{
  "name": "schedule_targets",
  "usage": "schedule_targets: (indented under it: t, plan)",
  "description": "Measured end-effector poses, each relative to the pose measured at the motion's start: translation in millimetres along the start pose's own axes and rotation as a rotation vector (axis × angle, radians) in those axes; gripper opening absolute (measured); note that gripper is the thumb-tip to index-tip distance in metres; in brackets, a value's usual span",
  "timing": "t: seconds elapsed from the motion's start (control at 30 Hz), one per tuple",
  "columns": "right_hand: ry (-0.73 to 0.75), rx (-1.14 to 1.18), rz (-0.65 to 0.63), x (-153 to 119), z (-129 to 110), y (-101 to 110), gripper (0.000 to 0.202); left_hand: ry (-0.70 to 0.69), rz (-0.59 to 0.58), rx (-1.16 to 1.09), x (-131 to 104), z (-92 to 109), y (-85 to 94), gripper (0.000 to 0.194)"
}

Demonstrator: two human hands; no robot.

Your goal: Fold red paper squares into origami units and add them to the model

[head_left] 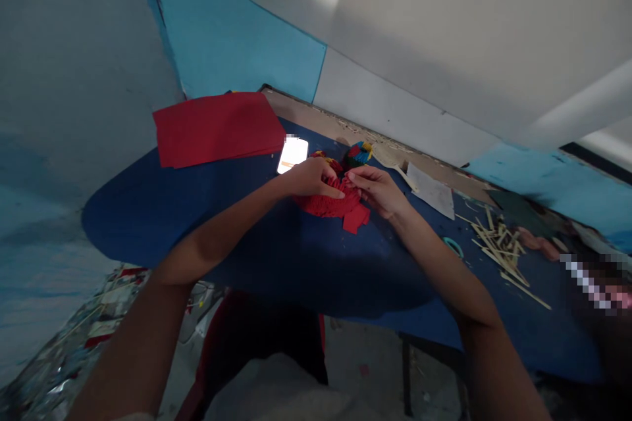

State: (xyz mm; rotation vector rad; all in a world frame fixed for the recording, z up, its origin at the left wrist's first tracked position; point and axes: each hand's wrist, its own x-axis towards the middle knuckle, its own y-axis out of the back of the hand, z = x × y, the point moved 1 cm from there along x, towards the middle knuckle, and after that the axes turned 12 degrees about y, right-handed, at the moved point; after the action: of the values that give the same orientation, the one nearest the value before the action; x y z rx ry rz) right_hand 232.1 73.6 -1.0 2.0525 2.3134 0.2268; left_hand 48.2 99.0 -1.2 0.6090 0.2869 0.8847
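A rounded red crinkled piece (326,206) lies on the blue table, with small flat red pieces (356,218) at its right front edge. My left hand (318,179) rests over its upper left part, fingers closed on it. On the upper right, my right hand (374,185) pinches at its edge with thumb and forefinger; whatever sits between those fingertips is too small to make out. Just behind the hands is a multicoloured ball-like object (359,153) in blue, yellow, red and green.
A lit phone (293,155) lies behind my left hand. Red sheets (222,128) cover the table's back left. Rightward are a white sheet (430,189), teal-handled scissors (453,247) and wooden sticks (501,247). A wall stands behind the blue table (237,270).
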Motion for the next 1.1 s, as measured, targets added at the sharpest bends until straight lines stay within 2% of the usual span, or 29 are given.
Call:
schedule_targets:
  t: [0.2, 0.5, 0.87, 1.1]
  plan:
    - [-0.029, -0.021, -0.045, 1.3, -5.2, 1.9, 0.029, 0.006, -0.04, 0.013, -1.9, 3.5, 1.2, 0.039]
    - [-0.112, -0.111, -0.185, 9.6, -22.2, 5.9, 0.027, -0.079, -0.084, 0.002, -1.4, -0.5, 0.8, 0.04]
    - [-0.11, -0.126, -0.294, 19.3, -20.6, 11.4, 0.02, -0.099, -0.1, 0.01, 1.3, -5.7, 0.5, 0.041]
    - [-0.158, -0.053, -0.247, 17.6, -16.9, 10.7, 0.019, -0.086, -0.072, 0.016, 0.0, -4.5, 1.4, 0.04]
